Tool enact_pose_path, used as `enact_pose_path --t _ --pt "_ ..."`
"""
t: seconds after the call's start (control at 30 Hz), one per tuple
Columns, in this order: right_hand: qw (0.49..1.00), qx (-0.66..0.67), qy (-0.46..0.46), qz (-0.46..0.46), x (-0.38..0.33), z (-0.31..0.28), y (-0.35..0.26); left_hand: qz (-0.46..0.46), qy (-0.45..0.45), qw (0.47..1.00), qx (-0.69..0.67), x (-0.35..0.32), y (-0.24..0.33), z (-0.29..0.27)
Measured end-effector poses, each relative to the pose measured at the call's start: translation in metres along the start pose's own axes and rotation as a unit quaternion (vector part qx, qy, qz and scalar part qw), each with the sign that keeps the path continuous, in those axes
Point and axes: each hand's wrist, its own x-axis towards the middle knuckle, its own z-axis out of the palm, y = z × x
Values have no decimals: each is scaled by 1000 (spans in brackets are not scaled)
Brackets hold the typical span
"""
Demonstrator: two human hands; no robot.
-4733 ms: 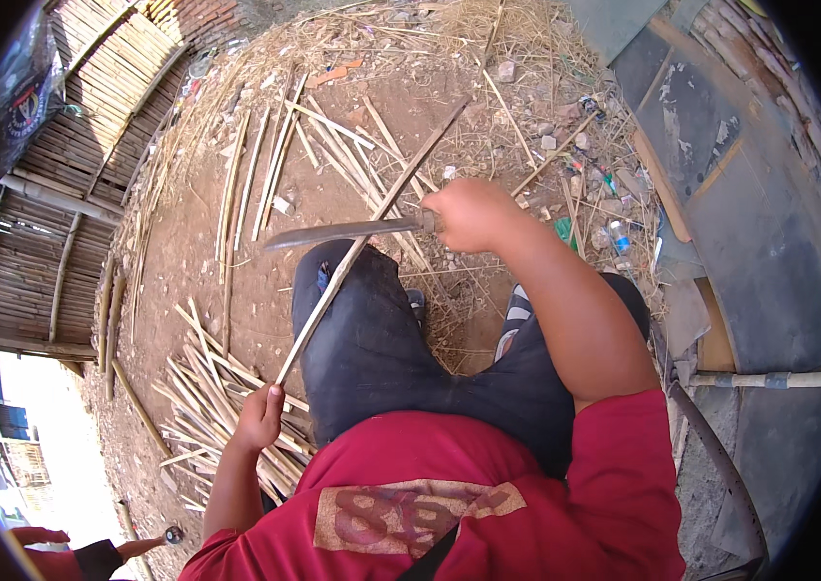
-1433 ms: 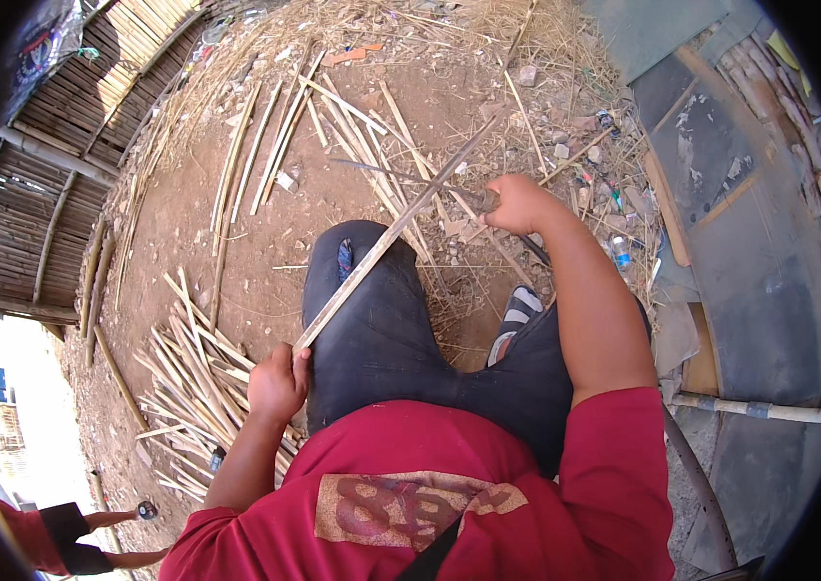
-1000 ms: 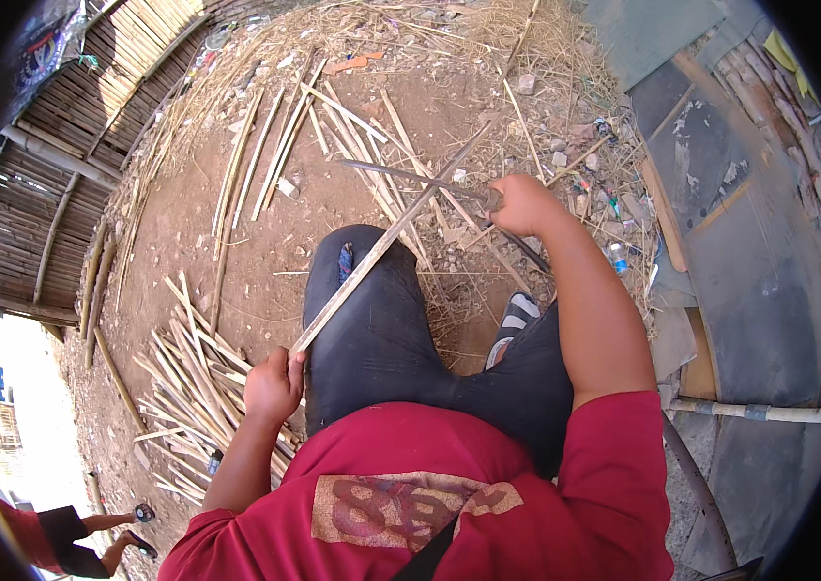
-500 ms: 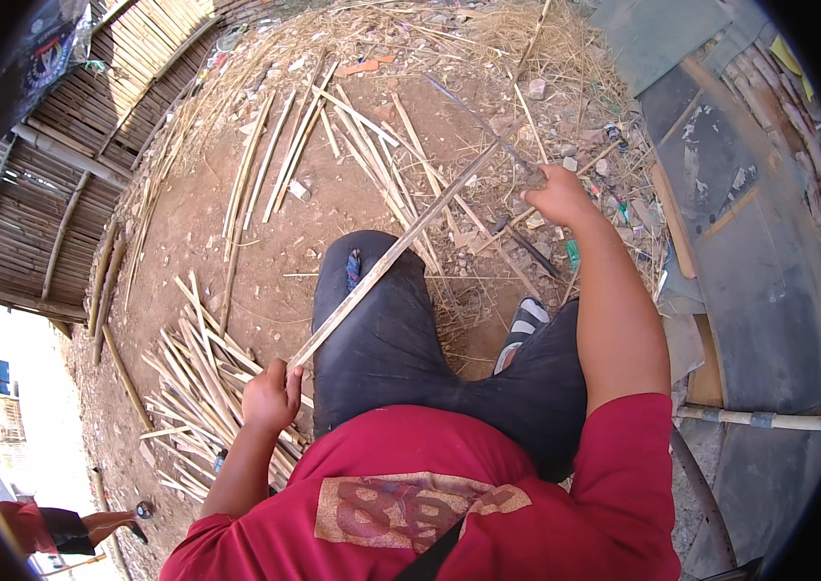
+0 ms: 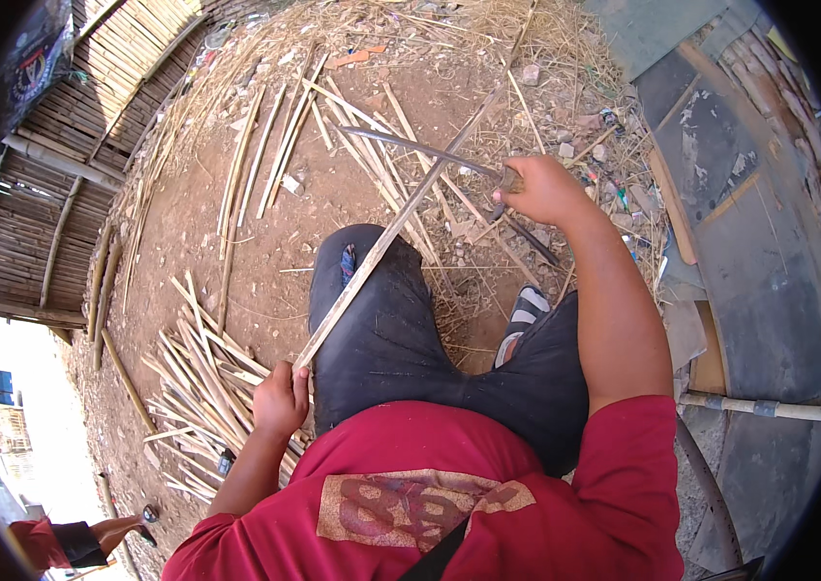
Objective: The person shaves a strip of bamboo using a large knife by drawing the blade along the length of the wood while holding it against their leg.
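Closed round the near end of a long pale bamboo strip (image 5: 369, 266) is my left hand (image 5: 278, 399), by my left hip. The strip slants up and to the right across my dark-trousered thigh (image 5: 372, 320), its far end over the ground. In my right hand (image 5: 541, 191), fingers wrapped round the handle, is a long dark-bladed machete (image 5: 401, 142). Its blade points left and crosses the strip toward the far end; whether they touch I cannot tell. Beneath my right hand, a dark bar-like tool (image 5: 532, 242) lies on the ground.
A heap of split bamboo strips (image 5: 202, 387) lies at my left, with more strips (image 5: 285, 145) spread ahead on the dirt. Dark panels (image 5: 769, 281) line the right side, a bamboo wall (image 5: 52, 218) the left. Another person's legs (image 5: 115, 531) show at lower left.
My right hand has moved slightly left, and the machete blade has swung left to lie across the strip. My left hand keeps its hold, shifted a little to the right.
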Motion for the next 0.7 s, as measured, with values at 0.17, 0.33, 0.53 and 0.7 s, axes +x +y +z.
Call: enact_pose_path --t 0.17,0.33,0.53,0.7 --pt "983 -102 -137 -69 -16 -2 -76 -27 -17 999 -7 0 7 -5" --pt "997 -17 -37 -72 -7 14 -22 -31 -13 999 -10 -1 14 -6" --pt "996 -48 -44 -58 -7 8 -47 -23 3 1000 -2 -1 13 -6" --pt "992 -49 -84 -78 -12 10 -55 -14 14 1000 4 -3 6 2"
